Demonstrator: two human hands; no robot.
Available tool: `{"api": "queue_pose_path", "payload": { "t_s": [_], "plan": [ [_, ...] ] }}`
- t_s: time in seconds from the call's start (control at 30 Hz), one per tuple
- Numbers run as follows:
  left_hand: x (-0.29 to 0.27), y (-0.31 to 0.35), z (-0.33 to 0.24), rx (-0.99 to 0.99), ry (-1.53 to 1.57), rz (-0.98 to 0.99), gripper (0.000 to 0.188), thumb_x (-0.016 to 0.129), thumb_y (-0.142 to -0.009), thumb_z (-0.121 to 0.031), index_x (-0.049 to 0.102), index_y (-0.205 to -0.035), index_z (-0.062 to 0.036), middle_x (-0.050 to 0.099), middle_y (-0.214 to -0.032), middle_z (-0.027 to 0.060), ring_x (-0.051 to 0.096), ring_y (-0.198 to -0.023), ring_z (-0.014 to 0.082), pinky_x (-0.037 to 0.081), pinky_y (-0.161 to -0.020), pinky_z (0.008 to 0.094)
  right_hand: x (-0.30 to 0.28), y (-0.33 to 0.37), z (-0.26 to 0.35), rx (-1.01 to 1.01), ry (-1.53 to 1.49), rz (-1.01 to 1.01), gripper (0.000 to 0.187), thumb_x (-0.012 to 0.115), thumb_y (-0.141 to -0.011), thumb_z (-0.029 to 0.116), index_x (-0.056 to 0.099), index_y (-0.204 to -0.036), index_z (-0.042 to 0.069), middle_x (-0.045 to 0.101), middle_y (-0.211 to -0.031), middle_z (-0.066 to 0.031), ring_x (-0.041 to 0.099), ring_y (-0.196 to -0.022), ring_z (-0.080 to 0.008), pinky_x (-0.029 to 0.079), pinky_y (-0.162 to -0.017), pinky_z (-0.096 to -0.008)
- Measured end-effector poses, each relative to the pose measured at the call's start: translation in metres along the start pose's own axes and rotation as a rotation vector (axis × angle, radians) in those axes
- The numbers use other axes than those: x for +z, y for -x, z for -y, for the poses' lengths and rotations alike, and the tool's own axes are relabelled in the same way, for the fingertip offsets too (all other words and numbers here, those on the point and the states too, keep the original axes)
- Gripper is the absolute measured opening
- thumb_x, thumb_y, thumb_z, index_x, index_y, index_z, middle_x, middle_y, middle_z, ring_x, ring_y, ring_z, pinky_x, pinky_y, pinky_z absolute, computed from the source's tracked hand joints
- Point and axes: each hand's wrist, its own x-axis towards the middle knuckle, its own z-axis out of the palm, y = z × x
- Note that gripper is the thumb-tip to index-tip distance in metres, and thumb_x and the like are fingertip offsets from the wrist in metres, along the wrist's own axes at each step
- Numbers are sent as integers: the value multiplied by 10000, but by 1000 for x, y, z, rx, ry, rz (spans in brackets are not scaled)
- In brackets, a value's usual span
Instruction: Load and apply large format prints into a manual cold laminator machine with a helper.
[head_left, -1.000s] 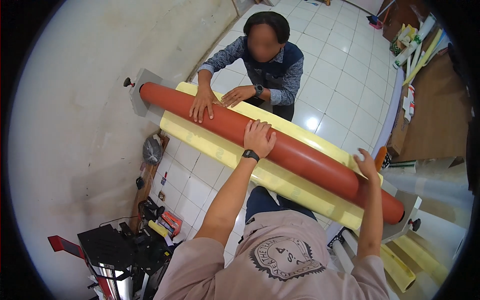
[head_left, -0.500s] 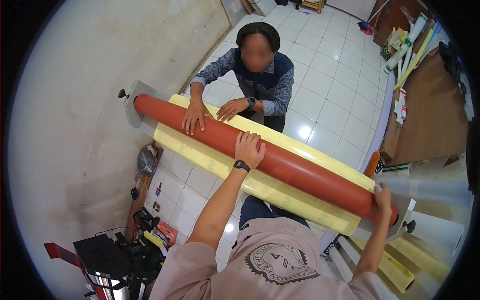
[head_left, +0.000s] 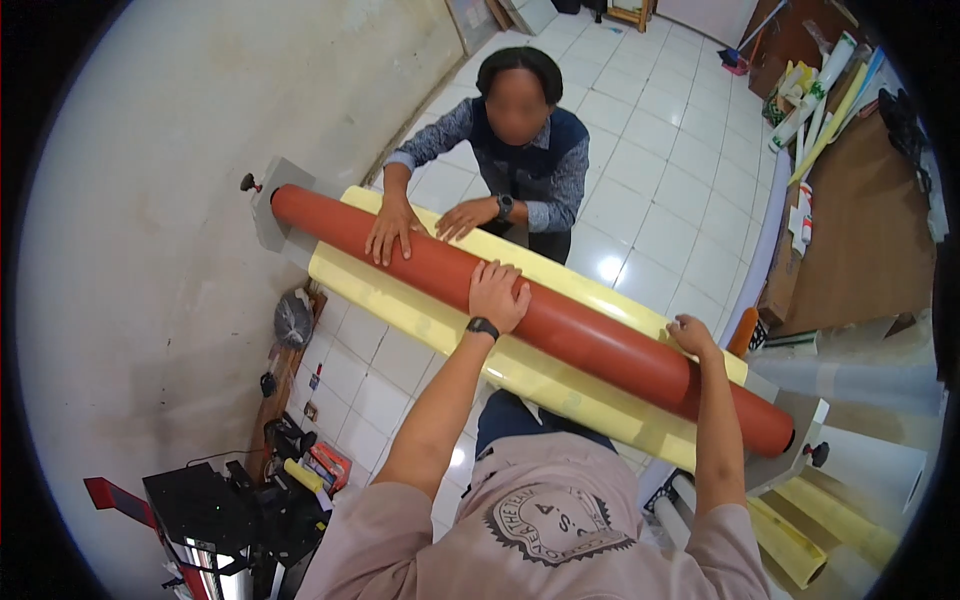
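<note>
A long red-brown roller (head_left: 590,338) lies slantwise in front of me, over a pale yellow glossy sheet (head_left: 395,308) that shows along both its sides. My left hand (head_left: 497,297) rests on top of the roller near its middle, fingers stretched over the surface. Toward the roller's right end, my right forearm crosses above it. My right hand (head_left: 694,336) is at the sheet's far edge with its fingers curled; whatever may be between them is hidden. Opposite me, a co-worker lays one hand (head_left: 395,232) on the roller and the other (head_left: 467,217) by the sheet's far edge.
Grey end brackets (head_left: 285,205) with black knobs (head_left: 817,455) hold the roller. A plain wall (head_left: 200,200) rises at left. Black equipment (head_left: 205,510) stands lower left. Rolls of material (head_left: 790,545) and a brown board (head_left: 860,230) are at right. White tiles (head_left: 640,215) cover the floor.
My right hand has moved left and away from me, from near the roller's right end along the sheet's far edge. My left hand and the co-worker's hands stay in place.
</note>
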Motion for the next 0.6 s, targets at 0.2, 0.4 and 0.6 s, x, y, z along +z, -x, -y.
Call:
{"api": "queue_pose_path", "payload": {
  "t_s": [0.2,0.4,0.6],
  "plan": [
    [-1,1,7,-16,-1,17,352,564,-873,-321,672,-1091,-66,656,-1156,117,529,-1196,314,287,-1114,490,-7,8,20,-37,65,10,470,619,-876,342,665,-1148,-38,657,-1135,-276,620,-1094,-411,482,-974,-432],
    [-3,5,7,-25,29,16,362,567,-867,-322,673,-1097,-63,654,-1160,119,524,-1203,312,278,-1119,486,-52,55,-48,41,-16,-300,508,661,-892,360,613,-1222,-23,602,-1264,-222,555,-1203,-371,434,-1030,-404],
    [-11,8,14,-38,4,21,368,571,-860,-325,677,-1091,-59,650,-1170,119,523,-1207,306,281,-1119,484,-158,199,-134,728,507,-634,539,619,-905,428,598,-1263,25,558,-1329,-185,507,-1219,-399,406,-1034,-494]
  ]
}}
